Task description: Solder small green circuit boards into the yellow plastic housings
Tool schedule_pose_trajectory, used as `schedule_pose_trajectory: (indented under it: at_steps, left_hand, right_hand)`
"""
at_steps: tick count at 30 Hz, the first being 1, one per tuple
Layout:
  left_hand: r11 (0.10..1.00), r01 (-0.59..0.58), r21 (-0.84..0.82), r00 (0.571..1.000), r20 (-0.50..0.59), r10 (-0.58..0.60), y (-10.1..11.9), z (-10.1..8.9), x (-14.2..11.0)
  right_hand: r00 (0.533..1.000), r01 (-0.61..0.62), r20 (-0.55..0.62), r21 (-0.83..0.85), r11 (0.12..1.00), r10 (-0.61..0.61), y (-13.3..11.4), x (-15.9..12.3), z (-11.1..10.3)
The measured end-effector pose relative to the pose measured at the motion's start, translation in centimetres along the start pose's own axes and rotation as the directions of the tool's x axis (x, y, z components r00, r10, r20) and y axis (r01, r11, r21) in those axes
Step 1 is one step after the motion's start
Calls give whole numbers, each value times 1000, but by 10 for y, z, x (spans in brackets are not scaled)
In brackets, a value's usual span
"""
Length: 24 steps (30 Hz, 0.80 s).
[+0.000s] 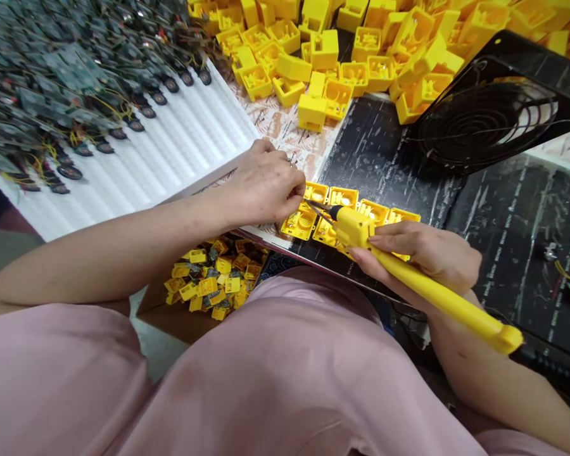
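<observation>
- This looks like a small factory workshop, with lots and lots of the same parts.
- At twelve o'clock, there is a big heap of square yellow plastic boxes (323, 63).
- At ten o'clock, green circuit boards with thin wires (61, 82) lie in rows by a white ridged sheet (171, 158).
- At two o'clock, there is a square black fan with a round wire guard (484, 120).
- At three o'clock, there is a scratched black mat (517, 253).
- At seven o'clock, a brown cardboard box (164, 323) holds small yellow parts (213, 282).

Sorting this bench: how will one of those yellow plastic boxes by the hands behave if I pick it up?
A yellow plastic box probably feels light for its size, since it looks hollow and thin-walled. It is likely stiff, not floppy. Its flat sides suggest it would slide or tip rather than roll.
</observation>
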<state>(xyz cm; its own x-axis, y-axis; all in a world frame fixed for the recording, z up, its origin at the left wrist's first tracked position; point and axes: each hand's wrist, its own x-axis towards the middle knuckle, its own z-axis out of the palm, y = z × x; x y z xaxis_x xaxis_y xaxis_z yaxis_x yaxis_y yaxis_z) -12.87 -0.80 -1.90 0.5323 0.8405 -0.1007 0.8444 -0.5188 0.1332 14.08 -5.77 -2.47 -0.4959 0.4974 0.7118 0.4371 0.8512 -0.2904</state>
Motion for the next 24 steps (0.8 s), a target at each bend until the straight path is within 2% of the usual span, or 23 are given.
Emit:
schedule_pose_trajectory:
  at_steps: [4, 6, 10, 14, 19, 24]
  left_hand:
    - [999, -30, 18, 1000, 3, 30, 1, -2, 2]
    - [999, -38, 30, 999, 11, 37, 2, -4, 3]
    - [996, -77, 45, 997, 5, 77, 4, -8, 4]
    - [991, -88, 98, 996, 34, 85, 6, -10, 4]
    - [993, -87, 76, 996, 18, 86, 3, -7, 3]
    - [991, -108, 82, 994, 16, 107, 2, -5, 3]
  right_hand:
    - [992, 43, 117, 61, 997, -50, 1, 11, -8]
    - [991, 45, 121, 87, 995, -55, 1, 14, -14]
    - [994, -10, 112, 33, 999, 7, -1, 11, -21]
    - [999, 21, 45, 60, 998, -24, 0, 5, -16]
    - [997, 34, 69, 45, 998, -37, 0, 6, -6]
    - [994, -17, 109, 101, 995, 6, 0, 1, -14]
